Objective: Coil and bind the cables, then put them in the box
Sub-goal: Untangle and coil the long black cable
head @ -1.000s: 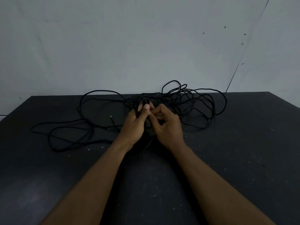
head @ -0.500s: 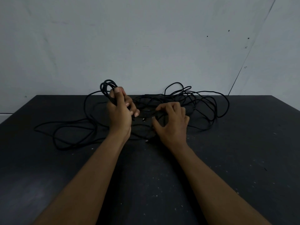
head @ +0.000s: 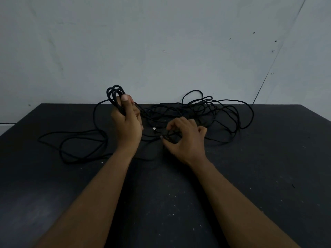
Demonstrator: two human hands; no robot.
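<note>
Head view: left hand (head: 127, 125) raised, clenched around small coil of black round cable (head: 114, 93). Right hand (head: 185, 138) low, fingertips pinching strand of loose tangled black cable (head: 211, 111) lying on dark speckled table (head: 268, 167) by grey wall (head: 161, 42).

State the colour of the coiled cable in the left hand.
Black, seen in the head view: coiled cable, left hand.

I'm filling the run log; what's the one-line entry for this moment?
left hand: grips coiled loops | right hand: pinches cable strand | loose cable: on table | box: unseen
</note>
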